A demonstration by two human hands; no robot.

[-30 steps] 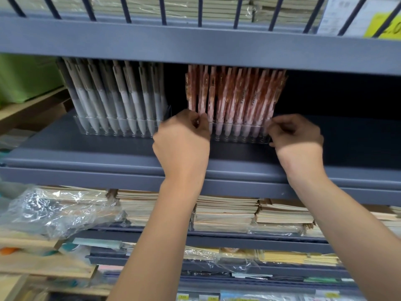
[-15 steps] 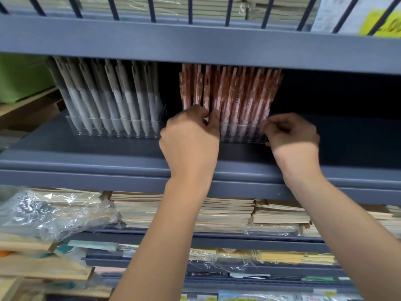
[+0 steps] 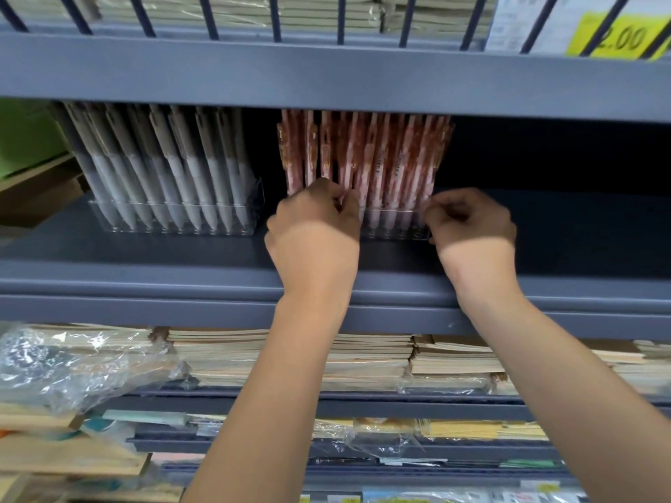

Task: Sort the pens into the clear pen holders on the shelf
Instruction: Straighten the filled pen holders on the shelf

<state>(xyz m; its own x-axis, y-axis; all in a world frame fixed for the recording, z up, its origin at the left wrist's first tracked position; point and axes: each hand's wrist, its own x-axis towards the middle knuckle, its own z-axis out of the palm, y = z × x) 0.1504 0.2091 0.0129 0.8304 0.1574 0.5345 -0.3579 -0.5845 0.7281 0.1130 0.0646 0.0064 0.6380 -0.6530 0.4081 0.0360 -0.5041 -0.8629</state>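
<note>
While the left hand (image 3: pixel 315 230) pinches one of the pink patterned pens (image 3: pixel 385 157) standing in the clear plastic holder (image 3: pixel 395 226) on the grey metal shelf (image 3: pixel 181 248), the right hand (image 3: pixel 472 230) grips that holder's right end with curled fingers. Grey-white pens (image 3: pixel 163 165) fill a second clear holder (image 3: pixel 174 223) just beside it, on the left.

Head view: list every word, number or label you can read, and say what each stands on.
"2.00": on the yellow price tag, top right, behind the bars.
Print on the white label beside it: blurred, unreadable.
Print on the pink pens: too small to read.
Print on the shelf-edge labels at the bottom: blurred.
</note>
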